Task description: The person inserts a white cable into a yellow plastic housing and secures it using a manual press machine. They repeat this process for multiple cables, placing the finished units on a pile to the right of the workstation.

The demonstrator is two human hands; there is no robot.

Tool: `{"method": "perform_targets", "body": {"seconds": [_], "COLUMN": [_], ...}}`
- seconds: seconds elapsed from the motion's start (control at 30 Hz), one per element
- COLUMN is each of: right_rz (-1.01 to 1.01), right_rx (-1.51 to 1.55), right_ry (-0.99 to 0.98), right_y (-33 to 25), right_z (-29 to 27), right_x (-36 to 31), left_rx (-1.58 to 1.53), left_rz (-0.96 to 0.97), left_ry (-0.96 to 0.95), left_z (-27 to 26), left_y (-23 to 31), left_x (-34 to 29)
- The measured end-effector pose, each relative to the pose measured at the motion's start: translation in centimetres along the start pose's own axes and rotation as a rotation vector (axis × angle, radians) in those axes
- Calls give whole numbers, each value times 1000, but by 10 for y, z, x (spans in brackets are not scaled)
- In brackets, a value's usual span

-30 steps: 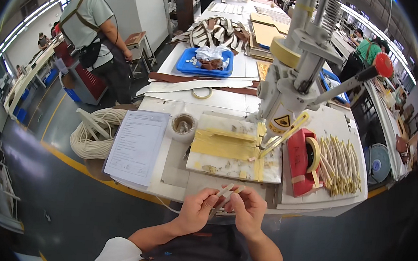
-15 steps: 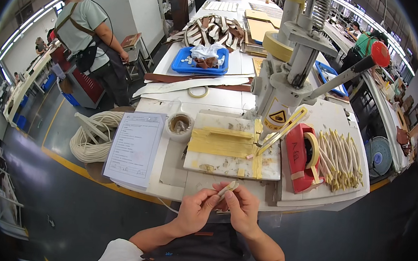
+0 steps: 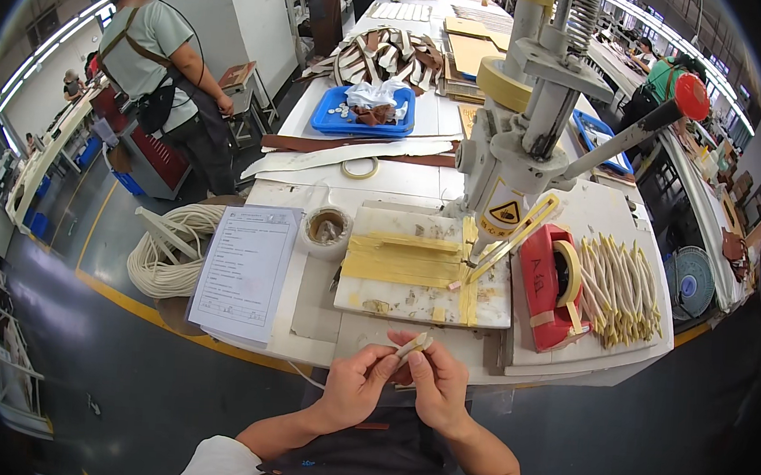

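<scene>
Both hands meet just in front of the bench's near edge. Between their thumbs and fingers is the end of a whitish cord, tilted up to the right. My left hand pinches its lower part. My right hand has its thumb against the upper part, near the tip. The fingers behind the cord are partly hidden. Beyond my hands lies a white board crossed with yellow tape, under a grey hand press. Yellow-handled tweezers lean at the press's foot.
Right of the board stand a red tape dispenser and a bundle of cut cords with yellow tips. To the left are a paper sheet, a tape roll and a coil of white cord. The press lever's red knob juts right.
My right thumb and fingers have shifted slightly around the cord's end, and the tip has turned a little. Both hands stay in nearly the same place.
</scene>
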State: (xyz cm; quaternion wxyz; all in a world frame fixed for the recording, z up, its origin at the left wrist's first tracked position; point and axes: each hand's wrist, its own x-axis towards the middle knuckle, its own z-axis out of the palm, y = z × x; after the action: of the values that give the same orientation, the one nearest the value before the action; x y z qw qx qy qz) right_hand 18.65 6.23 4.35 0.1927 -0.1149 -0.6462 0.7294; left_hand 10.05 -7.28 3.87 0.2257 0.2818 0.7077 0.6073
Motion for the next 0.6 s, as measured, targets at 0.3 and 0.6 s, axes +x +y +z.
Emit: {"method": "perform_targets", "body": {"seconds": [0.3,0.6], "right_rz": [-100,-374], "right_rx": [-138,63], "right_ry": [136,428], "right_y": [-14,-72], "right_z": [-6,-59], "right_x": [12,48], "left_rx": [-36,-204], "left_rz": [-103,-51], "left_ry": [-176,-287], "left_z": [-11,-15], "left_y": [15,-13], "left_x": [8,13]}}
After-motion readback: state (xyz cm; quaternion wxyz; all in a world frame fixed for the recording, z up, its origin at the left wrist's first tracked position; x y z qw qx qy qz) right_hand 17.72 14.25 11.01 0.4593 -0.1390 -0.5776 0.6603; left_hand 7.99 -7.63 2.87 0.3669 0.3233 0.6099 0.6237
